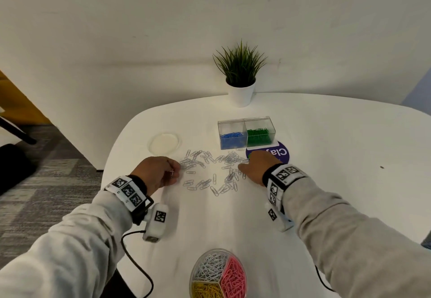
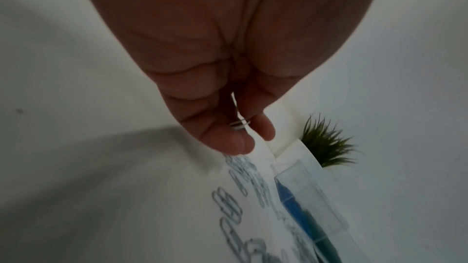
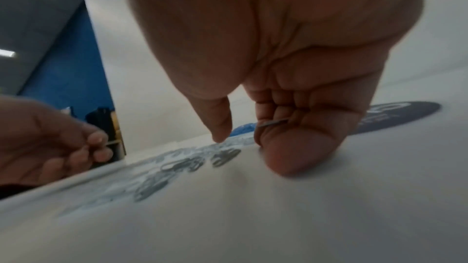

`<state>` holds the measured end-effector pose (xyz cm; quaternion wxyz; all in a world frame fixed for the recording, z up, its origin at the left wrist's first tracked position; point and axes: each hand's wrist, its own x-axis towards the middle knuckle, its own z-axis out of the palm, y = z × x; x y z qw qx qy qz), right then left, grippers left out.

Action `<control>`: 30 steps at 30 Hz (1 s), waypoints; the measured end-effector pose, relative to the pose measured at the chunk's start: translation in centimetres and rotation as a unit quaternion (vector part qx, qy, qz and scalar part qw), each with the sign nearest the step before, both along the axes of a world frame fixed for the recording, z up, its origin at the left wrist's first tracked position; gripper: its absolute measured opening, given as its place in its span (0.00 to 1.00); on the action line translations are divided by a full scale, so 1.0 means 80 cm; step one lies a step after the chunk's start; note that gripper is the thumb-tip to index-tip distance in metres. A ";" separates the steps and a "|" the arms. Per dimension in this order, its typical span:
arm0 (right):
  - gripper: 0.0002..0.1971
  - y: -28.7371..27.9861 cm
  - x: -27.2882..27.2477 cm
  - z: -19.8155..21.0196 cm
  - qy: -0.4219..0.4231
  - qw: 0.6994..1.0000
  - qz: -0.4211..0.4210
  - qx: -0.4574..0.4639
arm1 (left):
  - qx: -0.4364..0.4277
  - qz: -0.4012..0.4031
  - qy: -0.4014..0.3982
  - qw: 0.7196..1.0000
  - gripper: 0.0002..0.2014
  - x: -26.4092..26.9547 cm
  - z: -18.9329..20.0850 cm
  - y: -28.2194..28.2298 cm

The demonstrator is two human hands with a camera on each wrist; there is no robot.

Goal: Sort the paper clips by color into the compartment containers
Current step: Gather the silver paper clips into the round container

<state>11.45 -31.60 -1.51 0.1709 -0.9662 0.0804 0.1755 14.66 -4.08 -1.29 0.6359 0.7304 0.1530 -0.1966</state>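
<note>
Round container (image 1: 218, 274) sits at the table's near edge; left hand (image 1: 156, 173) and right hand (image 1: 257, 165) each pinch white clips (image 1: 211, 169).

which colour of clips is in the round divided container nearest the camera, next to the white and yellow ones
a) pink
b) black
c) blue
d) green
a: in the head view the round divided container holds pink clips beside the white clips and yellow clips; blue and green sit in the clear boxes farther back.
</note>
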 end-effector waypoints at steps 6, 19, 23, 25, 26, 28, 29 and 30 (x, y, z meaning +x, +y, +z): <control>0.10 0.019 0.008 0.006 -0.029 0.996 0.052 -0.063 | 0.393 -0.298 -0.175 0.852 0.10 -0.008 -0.013 -0.003; 0.15 0.008 -0.018 0.003 0.020 0.991 0.092 -0.096 | 0.530 -0.403 -0.231 0.710 0.05 -0.038 -0.019 -0.005; 0.15 0.000 -0.044 -0.001 0.032 0.988 0.112 -0.106 | 0.486 -0.371 -0.223 0.759 0.10 -0.048 0.001 0.008; 0.13 -0.005 -0.060 0.000 0.019 0.991 0.101 -0.084 | 0.459 -0.362 -0.231 0.778 0.10 -0.066 0.016 0.011; 0.12 -0.006 -0.068 0.003 0.007 0.994 0.094 -0.062 | 0.442 -0.369 -0.232 0.784 0.09 -0.078 0.025 0.011; 0.08 -0.003 -0.089 0.015 -0.027 0.996 0.080 0.013 | 0.395 -0.397 -0.226 0.797 0.08 -0.107 0.044 0.005; 0.06 0.002 -0.100 0.025 -0.046 0.994 0.080 0.056 | 0.370 -0.411 -0.224 0.802 0.07 -0.122 0.053 0.001; 0.05 0.009 -0.112 0.036 -0.062 0.989 0.093 0.092 | 0.350 -0.423 -0.227 0.804 0.06 -0.138 0.061 -0.005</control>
